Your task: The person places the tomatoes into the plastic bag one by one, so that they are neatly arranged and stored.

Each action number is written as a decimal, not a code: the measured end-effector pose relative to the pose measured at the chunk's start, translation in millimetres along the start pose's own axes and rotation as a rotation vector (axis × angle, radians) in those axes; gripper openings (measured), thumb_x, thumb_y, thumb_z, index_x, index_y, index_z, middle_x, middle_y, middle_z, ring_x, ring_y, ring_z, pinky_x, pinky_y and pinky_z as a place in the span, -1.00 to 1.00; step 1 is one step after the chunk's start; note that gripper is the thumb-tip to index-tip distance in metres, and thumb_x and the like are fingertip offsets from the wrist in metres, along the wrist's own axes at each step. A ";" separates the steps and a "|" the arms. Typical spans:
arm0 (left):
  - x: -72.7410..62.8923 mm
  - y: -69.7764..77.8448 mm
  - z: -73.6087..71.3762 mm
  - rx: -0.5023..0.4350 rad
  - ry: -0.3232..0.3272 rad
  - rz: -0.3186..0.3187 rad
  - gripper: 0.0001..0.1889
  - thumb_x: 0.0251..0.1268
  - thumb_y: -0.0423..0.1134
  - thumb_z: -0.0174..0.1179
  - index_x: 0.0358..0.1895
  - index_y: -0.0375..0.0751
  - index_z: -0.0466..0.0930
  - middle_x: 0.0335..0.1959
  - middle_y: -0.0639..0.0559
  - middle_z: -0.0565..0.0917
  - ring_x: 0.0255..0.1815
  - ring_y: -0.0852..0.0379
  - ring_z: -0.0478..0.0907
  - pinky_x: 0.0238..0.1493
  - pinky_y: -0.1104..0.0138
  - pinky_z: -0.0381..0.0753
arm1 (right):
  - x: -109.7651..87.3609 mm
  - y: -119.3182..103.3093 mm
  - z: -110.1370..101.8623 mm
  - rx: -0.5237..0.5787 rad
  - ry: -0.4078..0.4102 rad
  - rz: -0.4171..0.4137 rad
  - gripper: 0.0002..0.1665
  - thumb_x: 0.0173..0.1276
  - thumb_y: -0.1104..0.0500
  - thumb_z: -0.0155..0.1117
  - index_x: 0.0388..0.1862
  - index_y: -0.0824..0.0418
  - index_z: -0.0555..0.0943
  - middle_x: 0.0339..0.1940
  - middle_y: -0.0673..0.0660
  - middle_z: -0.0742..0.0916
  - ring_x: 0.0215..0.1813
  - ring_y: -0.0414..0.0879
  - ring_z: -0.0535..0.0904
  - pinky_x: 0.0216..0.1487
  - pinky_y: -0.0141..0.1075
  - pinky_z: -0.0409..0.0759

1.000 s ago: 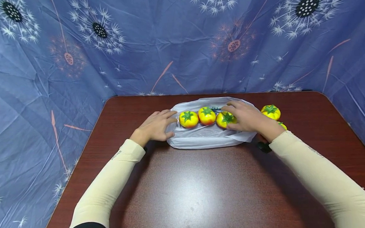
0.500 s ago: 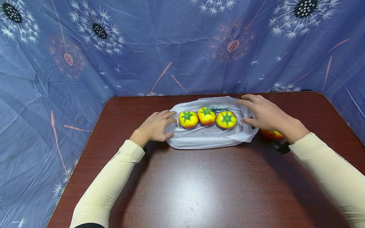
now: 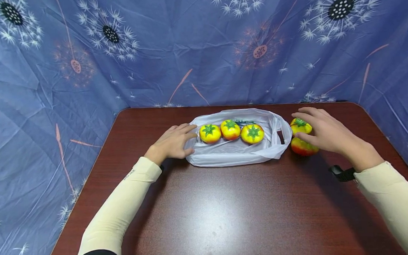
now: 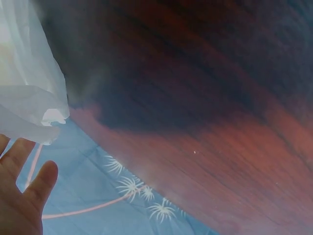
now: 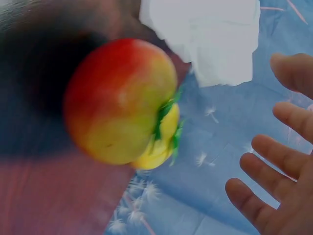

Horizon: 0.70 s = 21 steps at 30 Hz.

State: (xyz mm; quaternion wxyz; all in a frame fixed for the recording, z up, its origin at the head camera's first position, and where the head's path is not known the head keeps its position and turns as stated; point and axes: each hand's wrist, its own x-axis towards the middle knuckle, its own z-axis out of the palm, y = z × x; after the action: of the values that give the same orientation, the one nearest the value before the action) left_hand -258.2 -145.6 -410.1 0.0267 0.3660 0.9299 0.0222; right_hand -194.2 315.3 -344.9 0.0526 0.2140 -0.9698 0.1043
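A white plastic bag (image 3: 223,158) lies spread on the table with its mouth upward. Inside it sit three yellow-red tomatoes (image 3: 252,134) with green leafy tops, in a row. My left hand (image 3: 172,142) rests at the bag's left edge with fingers spread; the left wrist view shows its fingertips (image 4: 46,171) right by the bag. To the right of the bag are two more tomatoes (image 3: 302,148), one behind the other. Over them hovers my right hand (image 3: 330,129), fingers spread and holding nothing; in the right wrist view the nearer tomato (image 5: 120,103) stands apart from the fingers.
The brown wooden table (image 3: 209,220) ends at a blue dandelion-print cloth (image 3: 171,47) behind and at the sides. A handle loop (image 3: 281,134) of the bag stands beside the loose tomatoes. Small green sprigs (image 3: 244,122) show behind the tomatoes in the bag.
My right hand has let go of the rightmost tomato in the bag and moved right, out over the two loose tomatoes. The left hand has stayed in place.
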 end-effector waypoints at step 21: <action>1.3 0.2 2.8 0.008 -0.010 -0.004 -0.37 0.20 0.13 0.17 0.34 -0.02 0.50 0.56 -0.02 0.27 0.57 -0.14 0.19 0.48 -0.02 0.25 | -40.5 25.2 34.1 -0.020 -0.032 0.039 -0.38 0.17 0.15 0.45 0.20 0.35 0.55 0.17 0.46 0.60 0.18 0.38 0.47 0.17 0.31 0.41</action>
State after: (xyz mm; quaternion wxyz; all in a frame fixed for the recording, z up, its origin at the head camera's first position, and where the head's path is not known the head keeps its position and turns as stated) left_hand -258.8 -144.5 -412.9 0.0299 0.3646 0.9305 0.0168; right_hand -170.3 346.3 -388.5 0.0370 0.1964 -0.9755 0.0924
